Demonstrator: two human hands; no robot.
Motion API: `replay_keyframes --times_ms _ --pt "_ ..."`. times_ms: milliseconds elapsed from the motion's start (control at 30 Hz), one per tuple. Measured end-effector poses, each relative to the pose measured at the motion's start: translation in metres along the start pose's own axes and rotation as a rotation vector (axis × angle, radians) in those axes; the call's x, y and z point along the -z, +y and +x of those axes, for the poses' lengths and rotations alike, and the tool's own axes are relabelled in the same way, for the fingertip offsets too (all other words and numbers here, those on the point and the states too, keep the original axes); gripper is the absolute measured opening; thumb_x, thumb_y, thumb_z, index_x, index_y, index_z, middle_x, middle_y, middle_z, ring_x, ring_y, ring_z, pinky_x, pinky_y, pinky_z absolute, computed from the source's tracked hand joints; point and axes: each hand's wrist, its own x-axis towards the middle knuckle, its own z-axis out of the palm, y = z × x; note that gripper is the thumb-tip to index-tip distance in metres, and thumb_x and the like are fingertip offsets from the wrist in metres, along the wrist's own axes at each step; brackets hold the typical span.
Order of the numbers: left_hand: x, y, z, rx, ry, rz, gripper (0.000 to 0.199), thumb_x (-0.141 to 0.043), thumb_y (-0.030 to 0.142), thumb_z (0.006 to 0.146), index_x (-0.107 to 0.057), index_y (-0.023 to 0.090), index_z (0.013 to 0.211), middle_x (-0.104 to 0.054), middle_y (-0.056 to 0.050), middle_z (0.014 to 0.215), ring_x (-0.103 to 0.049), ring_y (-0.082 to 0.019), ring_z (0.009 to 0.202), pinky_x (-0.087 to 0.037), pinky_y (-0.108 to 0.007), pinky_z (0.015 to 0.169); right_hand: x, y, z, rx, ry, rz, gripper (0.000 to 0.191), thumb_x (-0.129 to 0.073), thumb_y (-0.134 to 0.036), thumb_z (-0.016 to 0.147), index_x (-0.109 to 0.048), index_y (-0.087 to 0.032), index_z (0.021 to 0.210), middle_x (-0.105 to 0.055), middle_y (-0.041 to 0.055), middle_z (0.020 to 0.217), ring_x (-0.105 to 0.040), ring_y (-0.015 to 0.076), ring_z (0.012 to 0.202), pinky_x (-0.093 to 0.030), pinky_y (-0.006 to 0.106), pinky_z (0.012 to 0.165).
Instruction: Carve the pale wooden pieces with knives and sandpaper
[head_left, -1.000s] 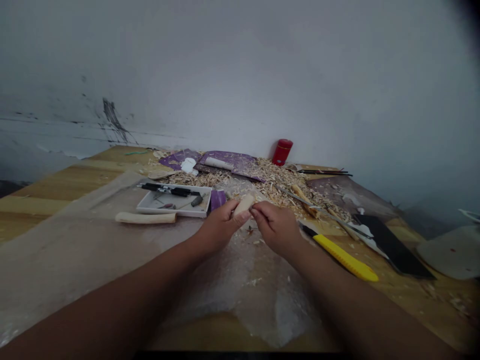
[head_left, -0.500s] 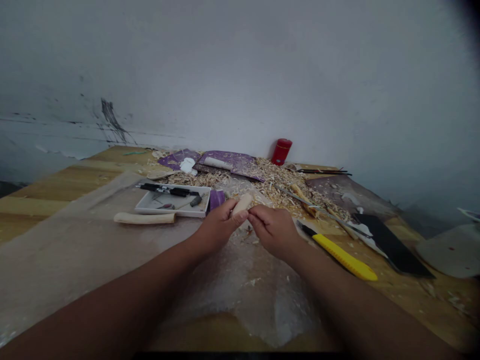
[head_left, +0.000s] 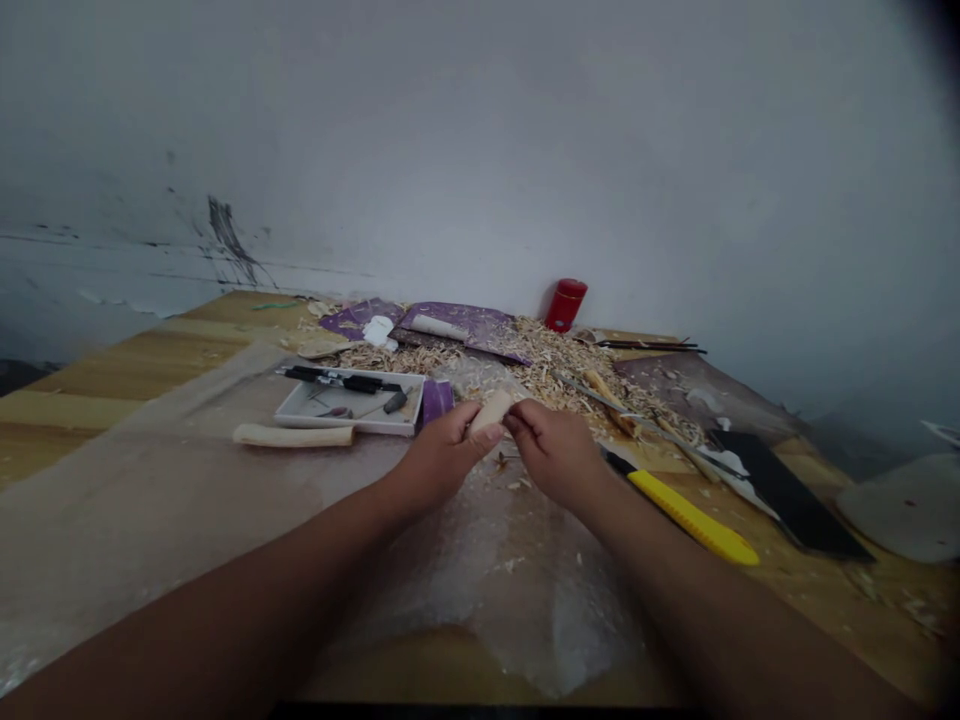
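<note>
A short pale piece of wood (head_left: 492, 410) is gripped by my left hand (head_left: 444, 445), with the thumb lying along its near side. Close against the wood's right side is my right hand (head_left: 551, 445), its fingers pinched together; whatever they hold is hidden. Below both hands lies a sheet of clear plastic wrap (head_left: 420, 560). A longer, slightly curved wooden piece (head_left: 292, 436) rests to the left of my left hand. Beside my right forearm is a yellow utility knife (head_left: 694, 515) with a dark front end.
A white tray (head_left: 289, 415) holds black pens (head_left: 337, 380) and small tools. Wood shavings (head_left: 559, 365) are heaped behind my hands, near purple sheets (head_left: 480, 320) and a red canister (head_left: 565, 305) by the wall. At right lie a metal rod (head_left: 660, 430) and a black flat strip (head_left: 795, 500).
My right hand has shifted slightly up and forward along the wood, its fingers now nearer the far end. My left hand keeps its grip. The whole view has drifted slightly.
</note>
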Motion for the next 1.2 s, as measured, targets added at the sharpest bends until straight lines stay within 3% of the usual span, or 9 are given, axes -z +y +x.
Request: replay_keyframes --times_ms 133,233,500,733,967,1200 --pt "0.0009 0.0006 0.0003 -0.01 0.0 0.012 0.029 -0.041 0.042 0.078 -0.049 0.015 0.083 -0.034 0.006 0.053 -0.032 -0.008 0.051 -0.027 -0.02 0.048 0.0022 -0.0038 -0.0035 0.03 0.057 0.166 0.022 -0.035 -0.028 0.085 -0.052 -0.019 0.074 -0.056 -0.0006 0.06 -0.051 0.0111 0.056 -0.03 0.021 0.053" --pt "0.0018 0.0001 0.0007 -0.01 0.026 0.018 0.03 -0.04 0.044 0.078 -0.05 0.016 0.083 -0.035 0.006 0.053 -0.033 -0.009 0.051 -0.027 -0.021 0.049 0.0039 -0.0063 -0.0056 0.074 0.029 0.231 0.022 -0.036 -0.028 0.085 -0.05 -0.019 0.071 -0.052 -0.0021 0.056 -0.048 0.0097 0.053 -0.03 0.02 0.053" --pt "0.0014 -0.0033 0.0018 0.0 0.009 0.038 0.028 -0.04 0.042 0.078 -0.048 0.016 0.08 -0.036 0.005 0.054 -0.032 -0.008 0.051 -0.026 -0.021 0.048 0.0031 -0.0029 -0.0034 0.213 -0.112 -0.029 0.023 -0.035 -0.028 0.085 -0.052 -0.018 0.072 -0.054 -0.0013 0.056 -0.046 0.0097 0.05 -0.025 0.021 0.049" --pt "0.0 -0.0048 0.0025 0.02 -0.002 0.066 0.027 -0.039 0.042 0.078 -0.047 0.016 0.079 -0.035 0.006 0.054 -0.031 -0.008 0.05 -0.025 -0.021 0.047 0.0014 -0.0056 -0.0023 0.152 -0.124 -0.254 0.02 -0.038 -0.026 0.082 -0.056 -0.019 0.076 -0.062 0.0023 0.06 -0.051 0.0124 0.049 -0.021 0.024 0.047" --pt "0.0016 0.0 0.0011 0.01 0.006 0.064 0.027 -0.04 0.042 0.078 -0.045 0.016 0.073 -0.033 0.006 0.052 -0.031 -0.008 0.05 -0.024 -0.021 0.048 0.0016 -0.006 -0.0027 0.069 -0.065 -0.253 0.019 -0.038 -0.024 0.081 -0.056 -0.019 0.081 -0.065 0.004 0.069 -0.056 0.0136 0.056 -0.026 0.024 0.05" --pt "0.0013 -0.0012 0.0009 -0.013 0.021 0.075 0.026 -0.04 0.041 0.078 -0.047 0.016 0.079 -0.037 0.005 0.058 -0.033 -0.009 0.055 -0.027 -0.021 0.05 0.0002 -0.006 -0.0051 0.194 -0.076 -0.171 0.025 -0.036 -0.028 0.082 -0.056 -0.017 0.072 -0.059 0.0033 0.06 -0.052 0.0125 0.054 -0.028 0.023 0.052"
